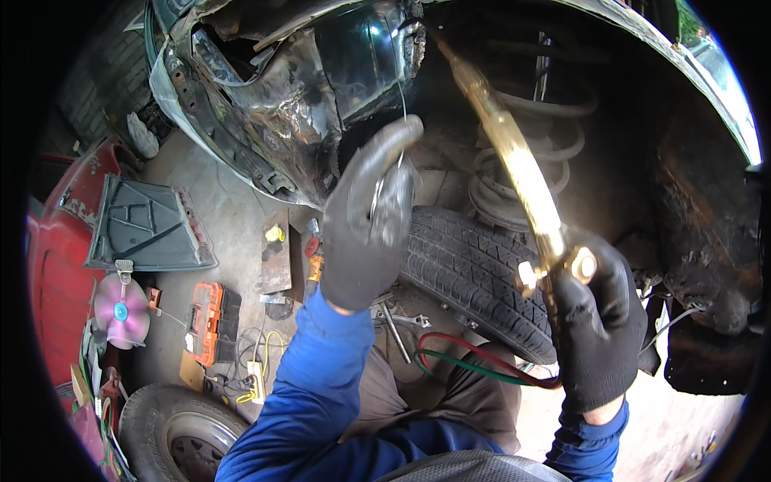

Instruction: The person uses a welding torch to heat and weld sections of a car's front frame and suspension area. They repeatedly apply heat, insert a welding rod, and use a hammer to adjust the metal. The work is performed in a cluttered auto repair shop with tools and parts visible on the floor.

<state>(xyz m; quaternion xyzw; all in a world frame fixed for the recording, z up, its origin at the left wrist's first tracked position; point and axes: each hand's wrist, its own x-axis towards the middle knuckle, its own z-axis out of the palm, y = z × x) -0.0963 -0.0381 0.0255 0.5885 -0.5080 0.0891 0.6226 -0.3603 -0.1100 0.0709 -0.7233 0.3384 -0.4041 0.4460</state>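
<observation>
My left hand (361,221), in a black glove, is closed on a thin metal wire (403,96) that rises from the fingers toward the torn edge of a dark, scorched car body panel (353,64). My right hand (601,325), also gloved in black, grips a brass gas torch (518,157) near its two valve knobs. The torch slants up and to the left, its tip apart from the panel's ragged edge. No flame can be made out. Red and green hoses (458,353) run below the right hand, across my knees.
A tyre (474,277) lies below the wheel arch, under a coil spring (566,149). To the left are an orange-and-black toolbox (207,321), a purple fan (120,312), a loose wheel (181,434), a power strip (257,381) with cords, and a red vehicle (60,265). Wrenches (397,325) lie on the floor.
</observation>
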